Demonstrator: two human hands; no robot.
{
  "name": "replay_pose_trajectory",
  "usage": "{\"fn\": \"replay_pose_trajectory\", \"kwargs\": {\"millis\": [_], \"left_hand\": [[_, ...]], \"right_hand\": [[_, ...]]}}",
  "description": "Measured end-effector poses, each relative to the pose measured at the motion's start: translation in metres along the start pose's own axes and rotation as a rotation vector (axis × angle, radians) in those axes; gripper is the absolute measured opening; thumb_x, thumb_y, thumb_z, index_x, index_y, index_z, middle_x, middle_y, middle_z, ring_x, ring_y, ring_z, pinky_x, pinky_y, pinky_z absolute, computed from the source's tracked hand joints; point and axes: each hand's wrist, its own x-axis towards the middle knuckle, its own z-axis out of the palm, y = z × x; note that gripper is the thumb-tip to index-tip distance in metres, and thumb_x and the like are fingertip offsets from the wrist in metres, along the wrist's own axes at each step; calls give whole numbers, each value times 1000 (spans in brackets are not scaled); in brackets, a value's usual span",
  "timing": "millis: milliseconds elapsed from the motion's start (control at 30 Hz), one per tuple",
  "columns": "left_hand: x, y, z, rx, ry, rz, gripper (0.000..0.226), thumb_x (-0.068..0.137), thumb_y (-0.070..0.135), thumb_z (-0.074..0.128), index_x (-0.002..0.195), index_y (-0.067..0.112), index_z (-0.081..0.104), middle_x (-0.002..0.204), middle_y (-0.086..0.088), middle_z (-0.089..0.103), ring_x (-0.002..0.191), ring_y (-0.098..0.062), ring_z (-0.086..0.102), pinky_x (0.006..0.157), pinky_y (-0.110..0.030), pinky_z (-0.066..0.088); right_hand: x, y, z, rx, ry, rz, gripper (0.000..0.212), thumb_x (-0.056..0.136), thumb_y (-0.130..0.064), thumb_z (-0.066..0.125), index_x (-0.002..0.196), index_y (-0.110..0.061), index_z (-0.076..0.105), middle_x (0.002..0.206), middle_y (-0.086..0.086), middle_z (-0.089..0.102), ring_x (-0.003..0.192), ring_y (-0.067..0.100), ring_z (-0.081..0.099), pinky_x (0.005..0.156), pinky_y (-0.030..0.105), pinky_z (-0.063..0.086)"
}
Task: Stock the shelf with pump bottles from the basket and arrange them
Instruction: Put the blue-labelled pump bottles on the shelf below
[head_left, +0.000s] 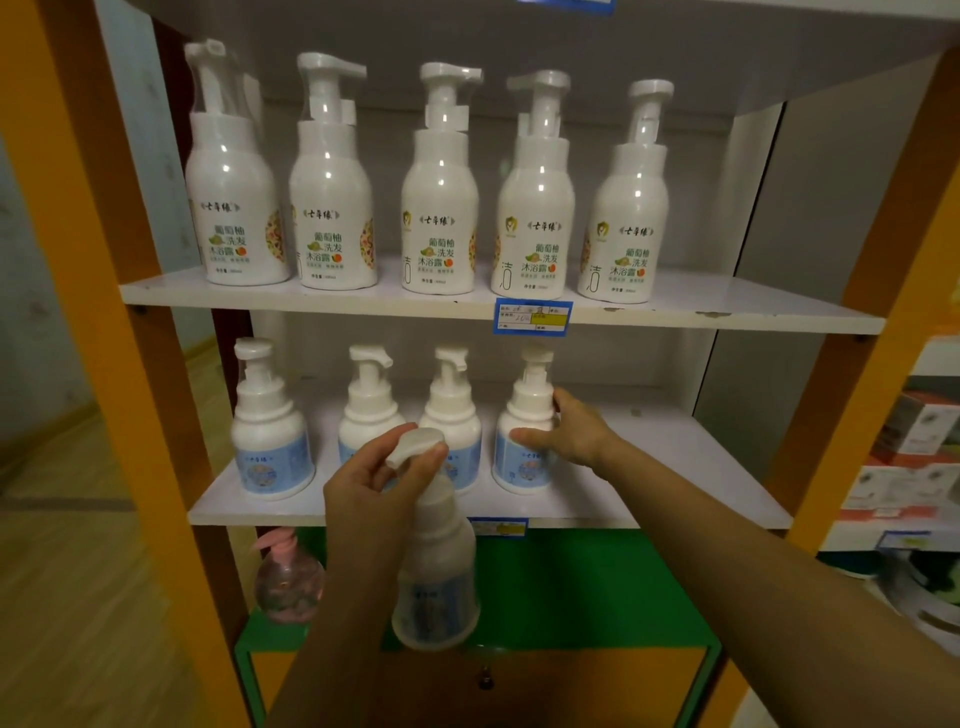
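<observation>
**Hanging bottle belongs on the bare right end of the middle shelf**

Nearest the head camera, the left grip (363, 483) is pinched round the pump neck of a blue-label pump bottle (436, 571). That bottle hangs in the air in front of the middle shelf (675, 467), its body blurred. Beyond it, the right grip (571, 436) is wrapped round the fourth shelf bottle (522, 462), with the thumb on the front label and the fingers round the far side. Three matching bottles (371, 410) stand in a row to its left, and bare board lies to its right. No basket is in view.

The step looks like squaring up the fourth bottle before placing the fifth. It would be better slid than lifted, base flat and label forward, in line with its neighbours. The hanging bottle can swing from its pump, so a second hold under the base would steady it. It also hangs just in front of the second and third bottles, so it should travel right without clipping them. The five green-label bottles (439, 208) on the shelf above offer a spacing guide.
</observation>
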Motion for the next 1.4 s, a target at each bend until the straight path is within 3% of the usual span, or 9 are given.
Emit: {"fn": "replay_pose_trajectory", "kwargs": {"millis": [233,400,500,700,800,900,1067,1267,1400], "left_hand": [[0,1,6,1,-7,18,26,75,15,69,101,21,66,101,6,69,85,3,65,73,-11,54],[-2,1,9,10,-18,38,30,75,16,69,106,16,66,103,5,69,90,2,65,73,-8,53],[-2,1,12,5,-32,45,29,74,16,69,104,15,67,102,3,70,90,-1,66,75,-10,54],[-5,1,26,-14,-52,69,24,76,11,69,99,16,65,93,7,69,79,6,66,66,-5,50],[-7,0,38,5,-57,85,34,74,13,72,107,8,65,99,0,70,85,2,66,69,-8,53],[-11,1,54,50,-112,127,37,70,19,76,104,10,65,98,1,71,87,-4,68,76,-18,55],[-22,-3,84,209,-265,58,16,73,38,68,80,26,60,80,14,63,66,17,59,63,-2,47],[-21,-39,107,309,-421,-69,20,91,33,49,94,18,61,101,-7,65,100,-26,61,94,-47,49],[-15,-50,115,143,-477,-217,19,95,18,43,96,22,61,101,3,62,99,-13,57,93,-27,45]], "right_hand": [[-72,19,21,-86,405,-291,47,80,0,55,124,-16,45,129,2,46,119,16,42,104,35,38],[-138,34,52,217,-239,-204,57,74,-9,61,122,-33,42,122,-14,49,111,-8,45,90,11,43],[-147,34,70,254,-396,-121,77,70,-22,77,130,-34,30,125,-22,44,115,-8,44,92,6,40],[-147,31,89,248,-125,-32,98,45,-51,84,127,-31,34,127,-13,51,113,4,50,97,27,46],[-148,37,80,278,-111,-24,105,32,-68,76,123,-34,36,120,-19,55,108,3,54,86,21,49],[-149,45,58,317,-96,-55,97,38,-62,77,122,-36,37,118,-25,53,110,-3,51,82,14,48],[-139,57,8,369,-104,-86,65,68,-22,78,118,-33,38,116,-22,53,98,-20,51,71,5,47],[-108,73,-38,385,-64,-106,64,72,-18,74,122,-26,36,119,-12,52,106,1,56,77,13,51],[-83,83,-55,357,-78,-73,78,64,-33,76,129,-24,34,128,-1,52,112,13,57,93,31,52]]}}
